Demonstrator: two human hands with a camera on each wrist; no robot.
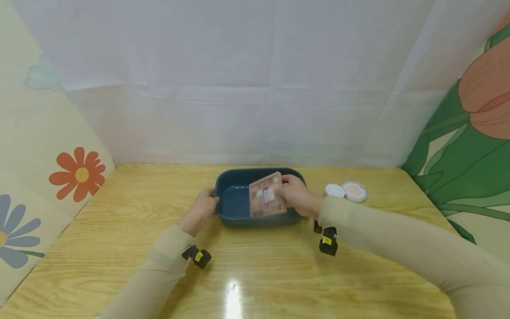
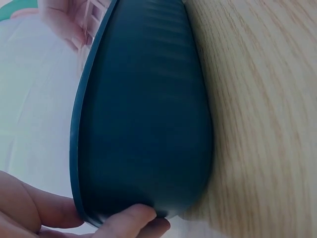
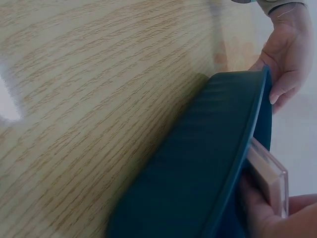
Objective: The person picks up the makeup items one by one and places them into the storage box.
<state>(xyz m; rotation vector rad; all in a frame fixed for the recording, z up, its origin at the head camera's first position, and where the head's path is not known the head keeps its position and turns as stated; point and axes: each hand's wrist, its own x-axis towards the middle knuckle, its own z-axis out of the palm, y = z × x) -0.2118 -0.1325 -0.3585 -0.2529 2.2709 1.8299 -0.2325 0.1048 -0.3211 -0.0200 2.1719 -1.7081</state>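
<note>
While left hand (image 1: 201,210) grips blue tub (image 1: 235,215), right hand (image 1: 296,195) pinches pink-checked palette (image 1: 266,195).

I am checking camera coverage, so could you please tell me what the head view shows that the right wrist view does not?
Only the head view shows the open compact on the table, the palette's patterned face and the flowered walls. Only the right wrist view shows the palette's clear thick edge, pinched by the right hand at the basin rim. Both show the dark blue basin, the left hand gripping its far end, and the wooden tabletop.
</note>
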